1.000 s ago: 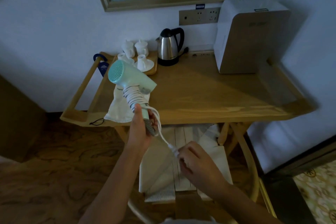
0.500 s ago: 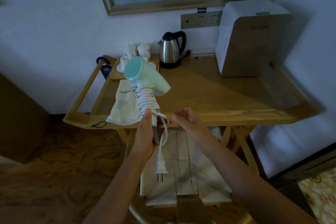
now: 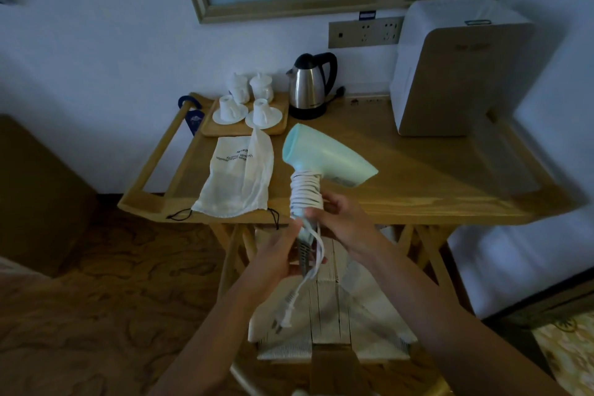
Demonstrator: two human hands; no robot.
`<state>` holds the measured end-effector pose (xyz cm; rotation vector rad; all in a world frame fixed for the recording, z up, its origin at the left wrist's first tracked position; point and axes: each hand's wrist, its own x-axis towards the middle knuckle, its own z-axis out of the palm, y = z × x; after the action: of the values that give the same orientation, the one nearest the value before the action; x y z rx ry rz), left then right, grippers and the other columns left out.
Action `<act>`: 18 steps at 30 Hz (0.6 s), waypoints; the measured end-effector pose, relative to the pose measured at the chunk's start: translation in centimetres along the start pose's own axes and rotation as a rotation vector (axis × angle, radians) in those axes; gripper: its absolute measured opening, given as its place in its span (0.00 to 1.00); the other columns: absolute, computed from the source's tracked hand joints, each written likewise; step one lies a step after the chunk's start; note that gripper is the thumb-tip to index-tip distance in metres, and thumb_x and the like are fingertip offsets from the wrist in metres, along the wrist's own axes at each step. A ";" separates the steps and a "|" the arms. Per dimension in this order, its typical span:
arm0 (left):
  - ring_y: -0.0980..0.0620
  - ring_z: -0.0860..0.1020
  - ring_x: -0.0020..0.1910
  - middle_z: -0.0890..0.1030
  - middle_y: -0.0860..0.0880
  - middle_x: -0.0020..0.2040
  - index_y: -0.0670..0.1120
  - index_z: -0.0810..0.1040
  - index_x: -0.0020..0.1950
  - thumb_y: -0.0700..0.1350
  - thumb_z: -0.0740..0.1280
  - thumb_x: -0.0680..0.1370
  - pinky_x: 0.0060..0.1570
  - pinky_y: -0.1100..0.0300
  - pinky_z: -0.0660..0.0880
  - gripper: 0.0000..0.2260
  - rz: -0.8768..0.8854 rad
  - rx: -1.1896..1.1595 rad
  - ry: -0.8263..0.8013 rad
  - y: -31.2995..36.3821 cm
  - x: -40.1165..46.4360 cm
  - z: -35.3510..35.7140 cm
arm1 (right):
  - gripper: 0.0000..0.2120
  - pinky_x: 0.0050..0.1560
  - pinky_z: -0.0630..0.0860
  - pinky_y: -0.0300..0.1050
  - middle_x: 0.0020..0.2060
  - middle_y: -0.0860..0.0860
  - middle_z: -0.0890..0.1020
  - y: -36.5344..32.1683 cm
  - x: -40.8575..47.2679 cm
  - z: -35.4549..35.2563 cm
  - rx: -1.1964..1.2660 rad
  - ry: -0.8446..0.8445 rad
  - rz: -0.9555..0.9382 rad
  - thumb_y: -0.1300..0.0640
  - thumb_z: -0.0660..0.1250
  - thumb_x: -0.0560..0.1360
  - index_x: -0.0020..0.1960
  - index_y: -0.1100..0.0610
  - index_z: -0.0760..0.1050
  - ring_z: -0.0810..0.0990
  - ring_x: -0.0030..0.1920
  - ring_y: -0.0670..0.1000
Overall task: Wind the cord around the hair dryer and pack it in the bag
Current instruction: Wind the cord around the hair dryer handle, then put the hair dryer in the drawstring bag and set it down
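Mint-green hair dryer (image 3: 324, 154), white cord (image 3: 305, 194), cream bag (image 3: 238, 180) with dark lettering, tan wood-grain surface (image 3: 434, 190).

Person, head-camera view: two bare forearms, left hand (image 3: 276, 254) and right hand (image 3: 347, 222), no sleeves, rings, watch or gloves visible.

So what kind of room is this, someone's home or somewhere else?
Most likely a hotel room. A kettle stands beside a tray of white cups on the wooden table, a door hanger tag hangs on its rail, and a printed drawstring bag lies ready for the hair dryer.
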<state>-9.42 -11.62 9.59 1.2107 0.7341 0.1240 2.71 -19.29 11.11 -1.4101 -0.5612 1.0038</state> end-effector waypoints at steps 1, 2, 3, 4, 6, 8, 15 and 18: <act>0.45 0.83 0.44 0.84 0.44 0.44 0.45 0.76 0.52 0.51 0.61 0.77 0.42 0.55 0.80 0.12 0.040 0.115 -0.005 -0.1 -0.2 0.0 | 0.19 0.54 0.79 0.54 0.54 0.59 0.82 0.1 -0.1 -0.3 -0.001 0.008 -0.010 0.64 0.71 0.69 0.60 0.59 0.75 0.82 0.52 0.57; 0.46 0.83 0.47 0.84 0.45 0.47 0.47 0.77 0.52 0.49 0.64 0.77 0.45 0.56 0.79 0.08 0.074 0.221 0.000 -0.2 -0.5 0.1 | 0.20 0.55 0.79 0.53 0.54 0.59 0.82 0.1 -0.2 -0.6 -0.013 0.012 -0.032 0.64 0.70 0.70 0.61 0.59 0.74 0.82 0.53 0.57; 0.47 0.83 0.47 0.83 0.45 0.48 0.48 0.77 0.51 0.47 0.66 0.76 0.45 0.57 0.79 0.06 0.091 0.297 0.012 -0.2 -0.6 0.4 | 0.20 0.55 0.79 0.52 0.54 0.58 0.82 0.2 -0.3 -0.8 -0.040 0.018 -0.057 0.63 0.70 0.70 0.61 0.58 0.74 0.81 0.54 0.56; 0.48 0.83 0.46 0.83 0.45 0.47 0.48 0.77 0.50 0.46 0.67 0.75 0.45 0.57 0.80 0.06 0.104 0.333 0.026 -0.3 -0.7 0.7 | 0.19 0.56 0.79 0.51 0.54 0.57 0.82 0.3 -0.4 -0.9 -0.081 0.021 -0.081 0.63 0.71 0.70 0.60 0.56 0.74 0.81 0.54 0.54; 0.46 0.83 0.45 0.84 0.43 0.46 0.46 0.78 0.49 0.45 0.69 0.74 0.45 0.54 0.81 0.06 0.145 0.368 0.065 -0.5 -0.5 1.6 | 0.20 0.57 0.78 0.51 0.54 0.52 0.82 0.4 -0.6 -0.9 -0.176 0.040 -0.111 0.60 0.71 0.70 0.60 0.51 0.73 0.80 0.54 0.49; 0.43 0.83 0.44 0.84 0.42 0.45 0.44 0.78 0.49 0.44 0.69 0.74 0.46 0.51 0.81 0.06 0.180 0.401 0.107 -0.9 -0.3 2.1 | 0.23 0.59 0.77 0.52 0.55 0.49 0.81 0.6 -0.7 -1.1 -0.237 0.059 -0.108 0.58 0.72 0.68 0.62 0.50 0.72 0.79 0.55 0.47; 0.51 0.83 0.40 0.84 0.46 0.41 0.48 0.79 0.46 0.46 0.67 0.75 0.44 0.54 0.82 0.03 0.197 0.506 0.172 -2.5 0.8 3.4 | 0.27 0.47 0.75 0.36 0.49 0.43 0.78 1.3 -0.8 -2.3 -0.472 0.141 -0.156 0.54 0.76 0.64 0.61 0.50 0.71 0.76 0.49 0.41; 0.51 0.83 0.40 0.84 0.46 0.42 0.46 0.79 0.47 0.46 0.67 0.75 0.44 0.54 0.82 0.05 0.186 0.502 0.210 -3.2 1.2 4.1 | 0.25 0.43 0.74 0.31 0.47 0.43 0.79 2.2 -0.5 -2.7 -0.462 0.154 -0.144 0.54 0.75 0.65 0.60 0.51 0.72 0.77 0.46 0.39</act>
<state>-7.10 -15.54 6.92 1.7652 0.8630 0.2328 4.19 -21.50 8.76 -1.8066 -0.8020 0.6654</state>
